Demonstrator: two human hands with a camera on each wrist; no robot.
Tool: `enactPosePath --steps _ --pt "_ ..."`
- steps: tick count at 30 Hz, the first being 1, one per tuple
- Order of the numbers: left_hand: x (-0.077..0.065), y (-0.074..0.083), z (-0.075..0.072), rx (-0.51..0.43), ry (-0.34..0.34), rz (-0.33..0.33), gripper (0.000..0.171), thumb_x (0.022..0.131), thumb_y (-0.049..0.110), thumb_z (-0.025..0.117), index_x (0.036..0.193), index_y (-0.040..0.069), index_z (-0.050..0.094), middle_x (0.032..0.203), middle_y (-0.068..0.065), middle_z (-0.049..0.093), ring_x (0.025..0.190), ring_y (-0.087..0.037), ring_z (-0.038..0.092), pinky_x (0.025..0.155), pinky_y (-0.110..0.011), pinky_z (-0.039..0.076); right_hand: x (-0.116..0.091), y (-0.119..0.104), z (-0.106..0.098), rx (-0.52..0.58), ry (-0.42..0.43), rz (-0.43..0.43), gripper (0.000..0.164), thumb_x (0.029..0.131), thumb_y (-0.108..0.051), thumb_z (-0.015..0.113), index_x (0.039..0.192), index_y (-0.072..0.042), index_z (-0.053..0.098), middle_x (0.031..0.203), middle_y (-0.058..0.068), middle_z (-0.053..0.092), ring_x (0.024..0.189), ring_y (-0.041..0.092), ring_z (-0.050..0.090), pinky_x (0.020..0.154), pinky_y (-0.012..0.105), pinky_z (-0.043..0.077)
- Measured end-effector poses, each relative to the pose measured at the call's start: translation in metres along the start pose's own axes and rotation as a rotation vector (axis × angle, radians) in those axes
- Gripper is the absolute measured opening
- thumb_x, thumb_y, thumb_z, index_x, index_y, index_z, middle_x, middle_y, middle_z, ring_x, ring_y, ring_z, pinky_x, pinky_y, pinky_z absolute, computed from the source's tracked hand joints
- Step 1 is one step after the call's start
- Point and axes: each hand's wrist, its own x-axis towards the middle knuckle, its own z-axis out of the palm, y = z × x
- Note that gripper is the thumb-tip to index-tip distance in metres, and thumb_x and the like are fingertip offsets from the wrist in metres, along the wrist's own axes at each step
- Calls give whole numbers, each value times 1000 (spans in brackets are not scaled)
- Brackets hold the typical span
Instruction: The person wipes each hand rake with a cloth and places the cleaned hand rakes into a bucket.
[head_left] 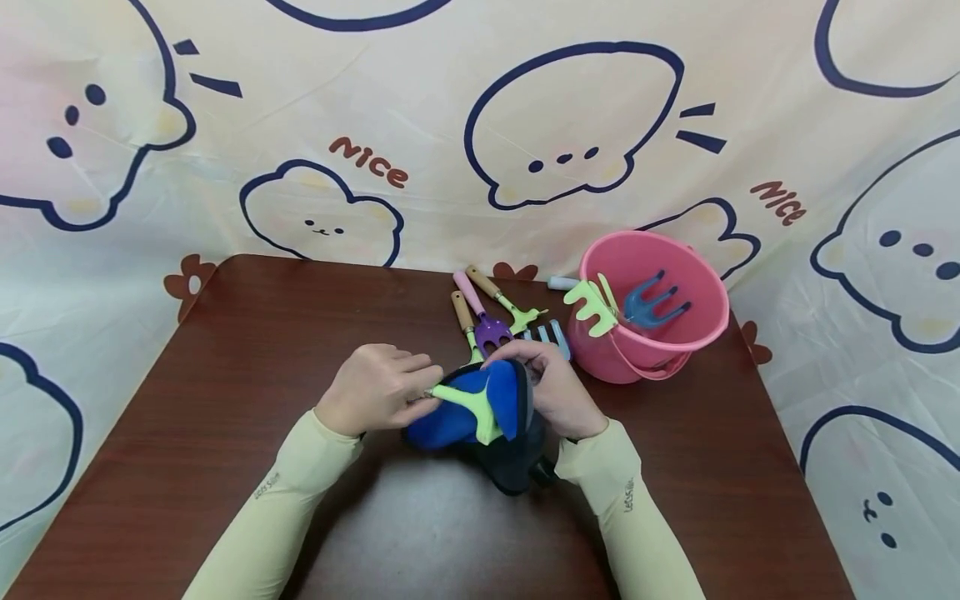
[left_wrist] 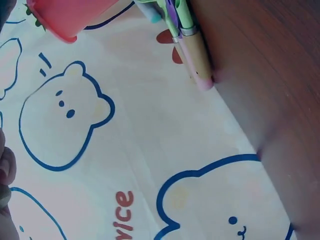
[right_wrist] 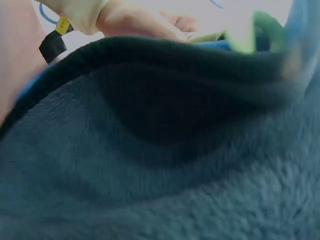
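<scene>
We see a light green tool (head_left: 474, 403) slanting against the bright blue side of a bent, black-edged cloth piece (head_left: 441, 427); the cloth's other side is fuzzy and dark grey-blue.

The head view is bright and clear, with a pale shine on the worktop (head_left: 427, 525) and soft shadows by the sleeves (head_left: 258, 508). In the right wrist view, the green tool (right_wrist: 274, 27) looks blurry.

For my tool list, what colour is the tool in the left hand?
The tool shows light green, best in the head view.
</scene>
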Motion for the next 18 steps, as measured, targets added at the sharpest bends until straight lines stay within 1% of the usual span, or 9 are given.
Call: enactPosePath --steps 3,6,9,11,13,15,16,17,18 --pt "0 0 0 14 6 -17 37 103 36 47 73 16 55 58 4 43 46 -9 34 45 -20 25 1 1 -1 48 39 13 30 92 -13 79 119 -1 70 120 7 70 118 30 57 84 36 61" --pt "0 0 1 5 23 -28 46 107 41 38 71 16 54 57 5 41 45 -9 33 45 -20 23 3 6 -4 124 32 -5 24 92 -20 80 114 -13 75 116 2 71 112 26 60 81 34 62" --pt "1 1 2 -22 59 -44 48 107 42 39 70 15 52 56 6 38 45 -8 30 46 -20 21 8 18 -8 214 42 -62 16 94 -28 78 109 -23 78 110 -2 72 105 20 62 78 32 62" --pt "2 1 1 -68 96 -64 46 107 40 41 69 15 50 56 6 37 45 -7 28 47 -19 20 10 26 -11 256 103 -132 13 97 -33 73 106 -26 79 106 -4 73 101 16 63 77 28 61" --pt "3 0 -1 -122 151 -92 44 106 38 43 69 15 49 56 6 36 45 -7 27 47 -19 19 13 33 -15 294 203 -184 14 100 -35 70 102 -26 80 102 -6 74 98 14 63 75 25 59" --pt "3 -1 -4 -158 199 -121 44 107 38 45 70 14 49 56 6 36 45 -6 27 46 -19 20 14 37 -17 307 289 -222 17 100 -39 68 102 -26 80 100 -6 74 97 13 63 74 24 57" --pt "3 -1 -6 -164 213 -145 44 107 39 45 71 14 49 56 6 36 45 -6 26 46 -19 19 14 38 -18 301 312 -232 18 100 -40 68 104 -27 79 103 -7 74 99 13 63 77 24 57" --pt "3 0 -7 -165 222 -173 44 108 40 46 72 14 51 56 6 36 44 -6 27 45 -19 19 15 38 -18 284 311 -241 19 98 -41 71 109 -27 78 108 -6 73 102 13 63 80 24 57" --pt "4 1 -9 -158 219 -207 45 108 43 47 75 13 53 57 6 37 45 -5 28 44 -19 20 16 38 -18 237 293 -255 24 96 -42 73 115 -27 75 114 -5 71 108 13 62 84 25 57"
